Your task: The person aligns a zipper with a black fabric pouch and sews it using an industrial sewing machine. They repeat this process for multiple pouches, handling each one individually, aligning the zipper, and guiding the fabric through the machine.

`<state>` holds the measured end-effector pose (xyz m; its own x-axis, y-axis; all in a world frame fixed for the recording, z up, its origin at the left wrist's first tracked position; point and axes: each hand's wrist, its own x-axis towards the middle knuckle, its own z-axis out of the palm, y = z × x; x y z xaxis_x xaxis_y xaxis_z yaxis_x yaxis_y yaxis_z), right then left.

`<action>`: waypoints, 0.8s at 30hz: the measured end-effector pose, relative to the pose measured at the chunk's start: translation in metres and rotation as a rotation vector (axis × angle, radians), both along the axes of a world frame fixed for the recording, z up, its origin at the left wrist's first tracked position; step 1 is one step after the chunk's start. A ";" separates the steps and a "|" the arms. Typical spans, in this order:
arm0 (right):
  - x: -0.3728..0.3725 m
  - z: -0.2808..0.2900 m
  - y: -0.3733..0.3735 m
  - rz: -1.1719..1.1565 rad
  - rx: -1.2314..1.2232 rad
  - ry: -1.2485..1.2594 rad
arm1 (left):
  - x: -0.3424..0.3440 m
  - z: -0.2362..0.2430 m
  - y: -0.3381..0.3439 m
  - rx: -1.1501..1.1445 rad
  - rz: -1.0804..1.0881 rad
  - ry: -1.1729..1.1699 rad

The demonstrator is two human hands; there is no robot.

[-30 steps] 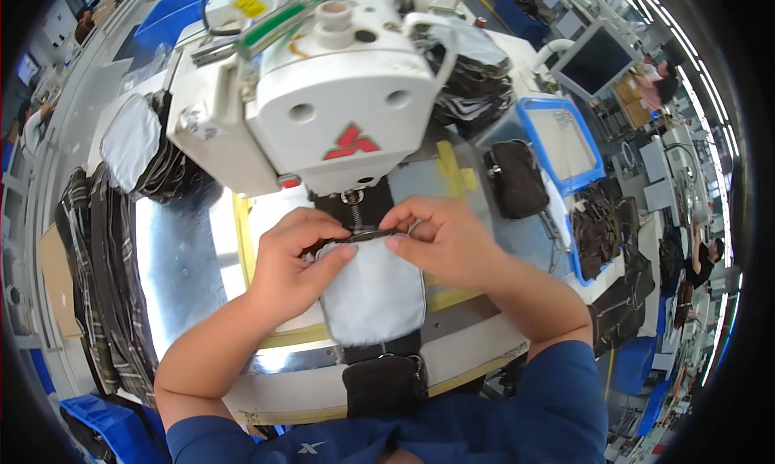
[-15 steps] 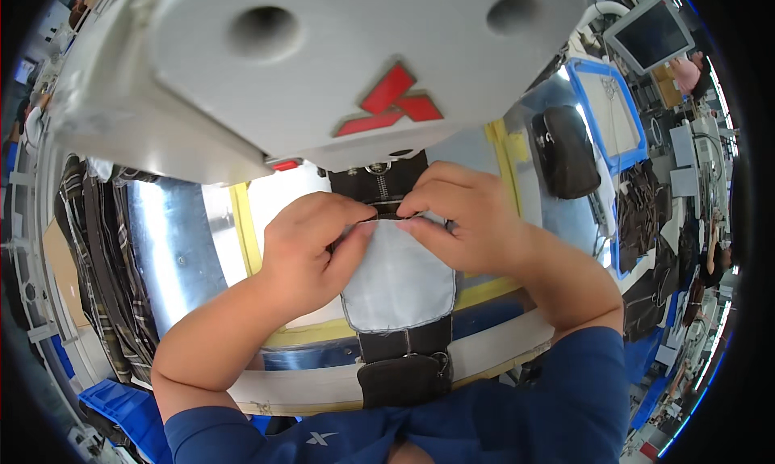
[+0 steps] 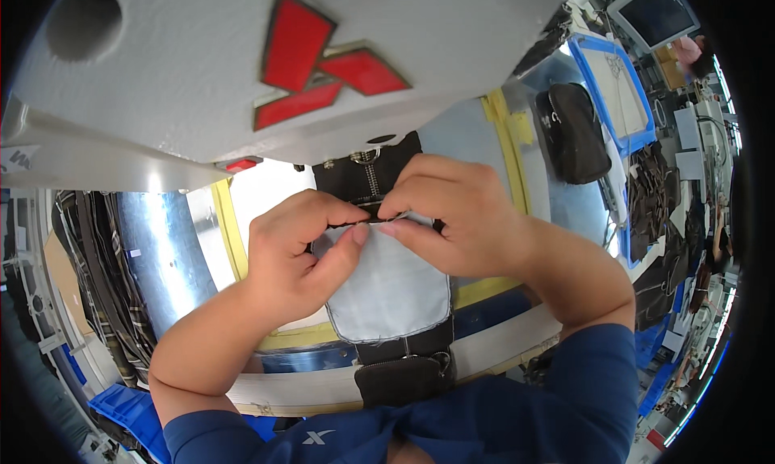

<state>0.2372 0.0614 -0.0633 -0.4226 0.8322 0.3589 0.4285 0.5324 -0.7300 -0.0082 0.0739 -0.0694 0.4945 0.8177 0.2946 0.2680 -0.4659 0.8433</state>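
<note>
A light grey-blue fabric panel (image 3: pixel 391 290) with a frayed lower edge lies in front of me. It rests over a long dark fabric piece (image 3: pixel 400 161) that has a metal zipper and a ring at its far end. My left hand (image 3: pixel 295 250) pinches the panel's dark upper edge between thumb and forefinger. Close beside it, my right hand (image 3: pixel 452 214) pinches the same edge, the fingertips of both hands nearly meeting. Toward me, below the panel, hangs a dark zippered pouch part (image 3: pixel 404 382). The fold under my fingertips is partly hidden.
A large grey machine head (image 3: pixel 202 77) with a red emblem looms over the far side of the work. Dark and plaid fabric pieces (image 3: pixel 101 278) hang at the left. To the right are a black pouch (image 3: pixel 575 133), a blue-framed tray (image 3: pixel 617 93) and a monitor (image 3: pixel 655 14).
The machine head appears larger and further left as the view shifts. Both hands keep their pinch on the edge and sit slightly further left, the fingertips closer together.
</note>
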 end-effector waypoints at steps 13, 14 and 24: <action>-0.002 0.003 0.006 0.011 -0.079 0.077 | 0.001 -0.001 -0.001 0.038 0.011 -0.010; -0.002 0.004 0.006 0.009 -0.078 0.079 | 0.001 0.000 -0.001 0.036 0.012 -0.004; -0.002 0.005 0.007 0.004 -0.101 0.040 | 0.000 0.002 -0.001 -0.073 0.014 0.006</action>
